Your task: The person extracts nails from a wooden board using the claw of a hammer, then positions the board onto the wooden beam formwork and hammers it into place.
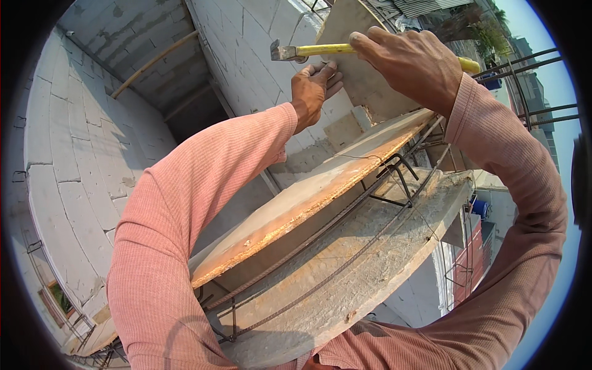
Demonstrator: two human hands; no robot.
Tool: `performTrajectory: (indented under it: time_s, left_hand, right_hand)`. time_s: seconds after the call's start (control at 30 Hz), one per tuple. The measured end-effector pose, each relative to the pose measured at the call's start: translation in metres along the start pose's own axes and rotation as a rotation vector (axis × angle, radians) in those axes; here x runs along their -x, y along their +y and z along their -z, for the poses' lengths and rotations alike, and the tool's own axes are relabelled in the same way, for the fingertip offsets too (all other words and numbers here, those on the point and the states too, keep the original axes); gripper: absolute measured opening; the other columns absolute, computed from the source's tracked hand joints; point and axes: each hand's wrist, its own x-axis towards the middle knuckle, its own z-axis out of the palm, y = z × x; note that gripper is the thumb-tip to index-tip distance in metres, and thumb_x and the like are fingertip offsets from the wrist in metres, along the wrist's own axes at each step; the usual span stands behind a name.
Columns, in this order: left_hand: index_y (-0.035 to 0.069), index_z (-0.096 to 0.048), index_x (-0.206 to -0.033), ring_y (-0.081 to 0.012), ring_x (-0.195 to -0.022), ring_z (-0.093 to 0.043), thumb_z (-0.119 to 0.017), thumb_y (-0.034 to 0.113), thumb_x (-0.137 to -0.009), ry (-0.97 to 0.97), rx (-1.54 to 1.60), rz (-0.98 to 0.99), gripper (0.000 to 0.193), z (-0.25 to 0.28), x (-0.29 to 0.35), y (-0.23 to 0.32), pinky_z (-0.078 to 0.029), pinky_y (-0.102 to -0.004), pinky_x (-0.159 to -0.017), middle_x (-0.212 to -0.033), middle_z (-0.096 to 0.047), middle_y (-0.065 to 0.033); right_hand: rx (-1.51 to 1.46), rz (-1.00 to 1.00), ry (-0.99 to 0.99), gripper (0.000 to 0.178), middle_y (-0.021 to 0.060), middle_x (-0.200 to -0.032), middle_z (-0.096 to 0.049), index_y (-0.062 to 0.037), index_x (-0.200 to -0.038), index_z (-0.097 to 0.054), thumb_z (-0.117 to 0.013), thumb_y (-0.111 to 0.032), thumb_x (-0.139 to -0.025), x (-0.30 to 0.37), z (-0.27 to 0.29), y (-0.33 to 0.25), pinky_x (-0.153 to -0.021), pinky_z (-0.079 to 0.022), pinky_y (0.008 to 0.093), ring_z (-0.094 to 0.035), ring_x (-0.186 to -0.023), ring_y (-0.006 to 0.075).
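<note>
My right hand [414, 61] is wrapped round the yellow handle of a hammer [324, 49], raised so that its metal head points left. Just below the hammer head is my left hand [309, 92], thumb and forefinger pinched together against a tan board [364, 77]. Whatever sits in that pinch is too small to make out. The board stands upright against the pale block wall [262, 46]. Under my arms runs a long wooden panel [290, 203] with a rough, splintered edge.
Steel rebar with bent stirrups [394, 185] lies between the panel and a concrete-crusted board [345, 277]. More rebar rods [530, 65] stick out at the right. A wooden pole [154, 65] leans between block walls at the left, above a deep drop.
</note>
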Motion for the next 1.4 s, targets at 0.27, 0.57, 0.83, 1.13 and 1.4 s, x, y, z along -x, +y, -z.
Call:
performTrajectory:
  time_s: [0.27, 0.57, 0.83, 1.13, 1.4]
  left_hand:
    - [-0.004, -0.054, -0.122, -0.0237, -0.103, -0.070, -0.071, 0.012, -0.095, 0.022, -0.016, 0.012, 0.035, 0.000, 0.001, 0.001, -0.061, -0.0330, -0.097, -0.117, -0.065, -0.0117]
    - [-0.002, -0.049, -0.127, -0.0206, -0.107, -0.064, -0.074, 0.009, -0.088, 0.114, -0.143, -0.060, 0.048, -0.010, 0.014, -0.026, -0.056, -0.0281, -0.088, -0.118, -0.061, -0.0127]
    - [0.003, -0.062, -0.129, -0.0186, -0.099, -0.061, -0.065, 0.016, -0.092, 0.015, -0.532, 0.003, 0.039, -0.028, 0.043, -0.014, -0.050, -0.0286, -0.083, -0.105, -0.066, -0.0111]
    - [0.005, -0.060, -0.138, -0.0214, -0.111, -0.060, -0.057, 0.018, -0.096, -0.041, -0.541, 0.016, 0.044, -0.023, 0.050, -0.013, -0.045, -0.0332, -0.099, -0.125, -0.067, -0.0142]
    - [-0.001, -0.057, -0.140, -0.0211, -0.119, -0.059, -0.053, 0.015, -0.098, -0.091, -0.498, -0.014, 0.045, -0.018, 0.050, -0.020, -0.043, -0.0308, -0.104, -0.130, -0.067, -0.0158]
  right_hand:
    - [0.009, -0.003, -0.202, 0.022, 0.0061, -0.096, -0.071, -0.0092, -0.117, -0.060, -0.062, -0.012, -0.096, 0.004, -0.002, 0.005, -0.065, -0.064, 0.0331, -0.076, -0.082, 0.0205]
    - [0.029, 0.081, 0.129, 0.027, 0.0038, -0.089, -0.068, -0.0099, -0.116, -0.059, -0.068, -0.012, -0.091, -0.003, 0.017, 0.011, -0.056, -0.061, 0.0298, -0.074, -0.070, 0.0190]
    - [0.041, 0.150, 0.088, 0.027, 0.0024, -0.085, -0.065, -0.0118, -0.118, -0.056, -0.065, -0.015, -0.093, -0.007, 0.006, 0.003, -0.056, -0.061, 0.0304, -0.073, -0.067, 0.0187]
    - [0.031, 0.139, 0.177, 0.031, 0.0024, -0.089, -0.068, -0.0123, -0.120, -0.058, -0.069, -0.013, -0.091, -0.018, 0.019, 0.002, -0.056, -0.061, 0.0293, -0.073, -0.067, 0.0181]
    - [0.164, 0.135, 0.009, 0.028, 0.0039, -0.089, -0.069, -0.0120, -0.123, -0.058, -0.064, -0.015, -0.095, -0.012, 0.004, 0.006, -0.057, -0.061, 0.0277, -0.074, -0.067, 0.0196]
